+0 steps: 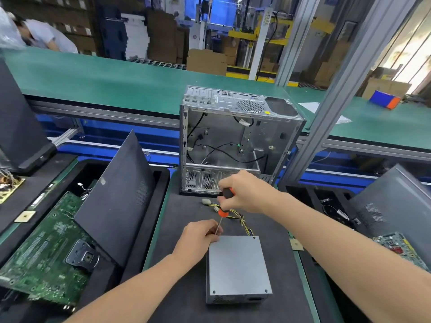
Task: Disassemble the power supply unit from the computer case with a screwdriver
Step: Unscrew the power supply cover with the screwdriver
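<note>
The grey metal power supply unit (238, 266) lies flat on the dark mat in front of me, its coloured cable bundle (242, 221) trailing toward the case. The open silver computer case (235, 138) stands upright behind it, with loose black cables inside. My right hand (245, 194) grips the black and orange handle of a screwdriver (222, 208), held nearly upright with the tip at the unit's far left corner. My left hand (198, 236) pinches the screwdriver's shaft just above that corner and rests against the unit.
A green motherboard (46, 248) and a leaning black side panel (116, 206) lie on the left. Another panel (394, 206) and circuit board (394, 245) sit on the right. A green conveyor belt (116, 78) runs behind, an aluminium post (338, 89) rises at right, a person bends at far left.
</note>
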Tool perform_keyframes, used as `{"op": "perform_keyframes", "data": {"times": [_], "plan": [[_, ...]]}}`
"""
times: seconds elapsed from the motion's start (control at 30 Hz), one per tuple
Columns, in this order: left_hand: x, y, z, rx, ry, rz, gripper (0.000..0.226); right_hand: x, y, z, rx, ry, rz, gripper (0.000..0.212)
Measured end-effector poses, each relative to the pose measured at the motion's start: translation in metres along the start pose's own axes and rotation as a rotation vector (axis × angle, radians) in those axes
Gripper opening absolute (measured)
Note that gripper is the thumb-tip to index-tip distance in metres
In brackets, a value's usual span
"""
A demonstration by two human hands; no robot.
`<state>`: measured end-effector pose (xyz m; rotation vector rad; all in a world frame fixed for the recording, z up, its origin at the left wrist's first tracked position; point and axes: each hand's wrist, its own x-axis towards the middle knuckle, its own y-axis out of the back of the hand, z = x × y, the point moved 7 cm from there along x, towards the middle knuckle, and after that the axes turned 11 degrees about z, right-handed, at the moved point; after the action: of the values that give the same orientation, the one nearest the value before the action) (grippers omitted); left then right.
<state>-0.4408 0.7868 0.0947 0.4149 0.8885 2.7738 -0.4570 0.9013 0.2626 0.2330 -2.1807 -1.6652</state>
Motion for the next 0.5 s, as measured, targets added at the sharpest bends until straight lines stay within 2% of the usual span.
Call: {"op": "perform_keyframes", "data": {"times": [0.07, 0.13, 0.2, 0.33, 0.43, 0.5], "plan": [[-0.001, 0.000, -0.002, -0.019, 0.008, 0.019, 0.037, -0.002, 0.002, -0.012, -0.012, 0.170, -0.039, 0.033], [-0.002, 0.000, -0.001, -0.025, 0.005, 0.041, 0.041, -0.004, 0.007, -0.015, 0.011, 0.197, -0.053, 0.033], [-0.003, -0.001, 0.000, -0.022, 0.008, 0.053, 0.043, -0.006, 0.010, -0.014, -0.035, 0.070, 0.008, 0.035], [-0.004, -0.001, 0.000, -0.042, 0.065, 0.048, 0.038, -0.003, 0.008, -0.027, -0.363, -0.268, 0.198, 0.037], [-0.004, 0.001, 0.002, -0.047, 0.075, 0.048, 0.039, -0.002, 0.000, -0.028, -0.329, -0.478, 0.236, 0.032], [-0.004, 0.001, 0.001, -0.042, 0.062, 0.037, 0.040, -0.006, -0.005, -0.023, -0.275, -0.553, 0.271, 0.034]]}}
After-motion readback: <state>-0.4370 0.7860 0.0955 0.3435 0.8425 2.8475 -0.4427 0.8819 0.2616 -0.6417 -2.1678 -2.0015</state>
